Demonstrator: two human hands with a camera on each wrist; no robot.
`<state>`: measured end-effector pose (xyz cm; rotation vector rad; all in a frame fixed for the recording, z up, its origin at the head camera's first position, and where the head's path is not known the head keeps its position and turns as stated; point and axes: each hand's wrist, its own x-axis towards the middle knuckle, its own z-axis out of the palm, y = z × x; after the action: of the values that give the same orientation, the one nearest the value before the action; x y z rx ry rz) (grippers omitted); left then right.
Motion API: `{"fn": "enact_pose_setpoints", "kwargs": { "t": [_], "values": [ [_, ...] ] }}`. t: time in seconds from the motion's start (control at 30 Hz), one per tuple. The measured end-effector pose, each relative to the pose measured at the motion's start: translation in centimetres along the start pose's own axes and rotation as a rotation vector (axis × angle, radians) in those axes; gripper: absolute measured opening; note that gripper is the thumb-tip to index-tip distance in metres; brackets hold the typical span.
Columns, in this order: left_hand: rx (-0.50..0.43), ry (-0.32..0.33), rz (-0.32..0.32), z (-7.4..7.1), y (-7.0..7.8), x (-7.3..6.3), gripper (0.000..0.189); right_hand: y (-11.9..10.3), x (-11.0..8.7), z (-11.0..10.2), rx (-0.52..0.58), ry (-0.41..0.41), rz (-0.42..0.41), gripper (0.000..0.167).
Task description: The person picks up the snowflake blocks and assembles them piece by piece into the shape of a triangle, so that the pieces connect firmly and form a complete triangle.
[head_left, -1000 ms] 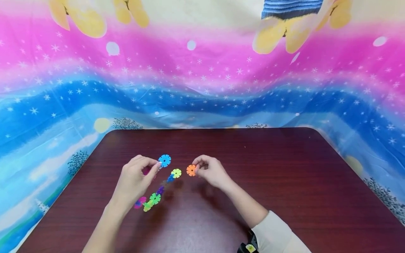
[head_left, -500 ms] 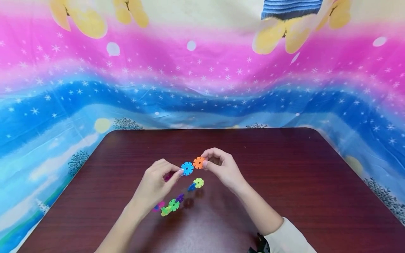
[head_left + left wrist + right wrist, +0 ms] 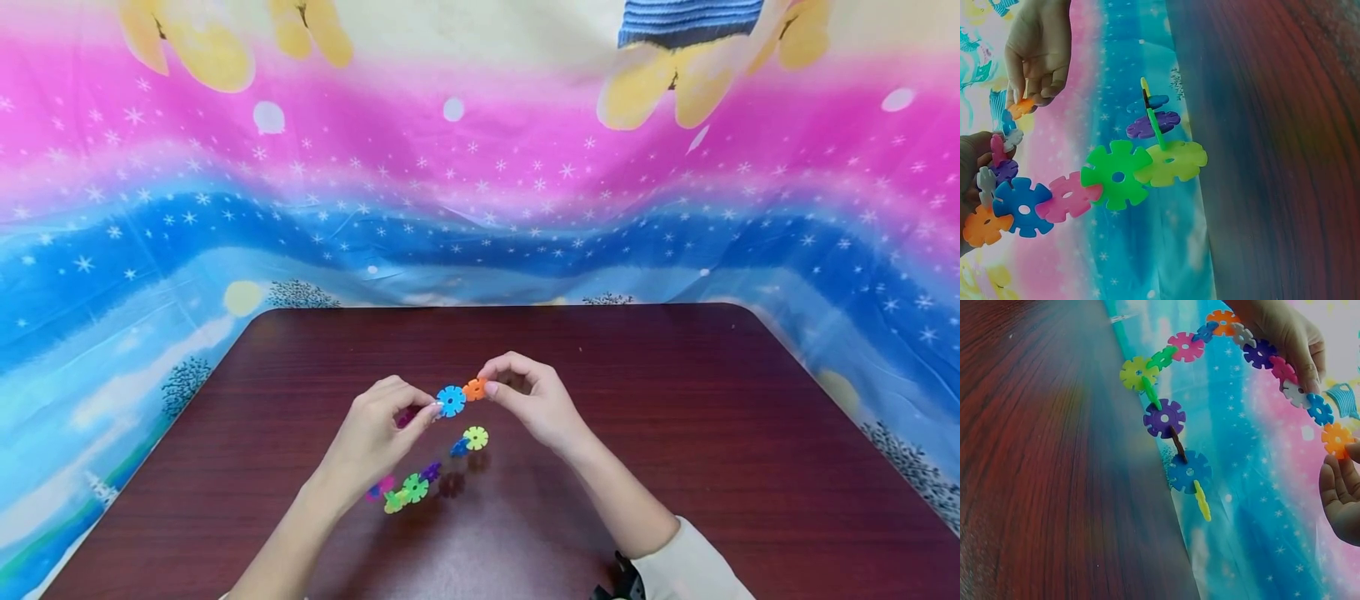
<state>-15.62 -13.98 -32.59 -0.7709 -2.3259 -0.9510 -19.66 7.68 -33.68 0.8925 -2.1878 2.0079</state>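
Observation:
My left hand [image 3: 378, 433] pinches one end of a chain of notched, flower-shaped interlocking discs by the white disc [image 3: 1294, 395] beside the light blue disc [image 3: 457, 408]. An orange interlocking disc [image 3: 474, 388] is pinched between thumb and fingers of my right hand [image 3: 536, 404]. Its edge meets the rim of the light blue disc; how deep the notches sit is hard to tell. The rest of the chain hangs in a curve below my left hand, through a pink disc [image 3: 1185, 346], a green disc [image 3: 1119, 187] and a purple disc [image 3: 1159, 425], ending in a yellow disc [image 3: 476, 444].
A dark red-brown wooden table [image 3: 675, 433] lies beneath both hands. Behind it hangs a pink and blue patterned cloth [image 3: 480, 183]. A black wrist strap [image 3: 626, 579] shows by the right sleeve [image 3: 693, 562].
Both hands have moved right, the left one further, bringing the light blue disc up against the orange one. The orange disc has turned more edge-on. The hanging chain has shifted right too.

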Motion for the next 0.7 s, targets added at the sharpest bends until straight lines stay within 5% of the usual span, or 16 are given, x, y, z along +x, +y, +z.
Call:
{"fn": "enact_pose_setpoints", "kwargs": {
  "t": [0.4, 0.7],
  "values": [
    [0.029, -0.023, 0.02, 0.17, 0.07, 0.26, 0.011, 0.58, 0.31, 0.11, -0.025, -0.016, -0.11, 0.009],
    [0.009, 0.043, 0.07, 0.34, -0.01, 0.53, 0.013, 0.31, 0.46, 0.16, -0.068, 0.021, -0.11, 0.01]
  ]
}}
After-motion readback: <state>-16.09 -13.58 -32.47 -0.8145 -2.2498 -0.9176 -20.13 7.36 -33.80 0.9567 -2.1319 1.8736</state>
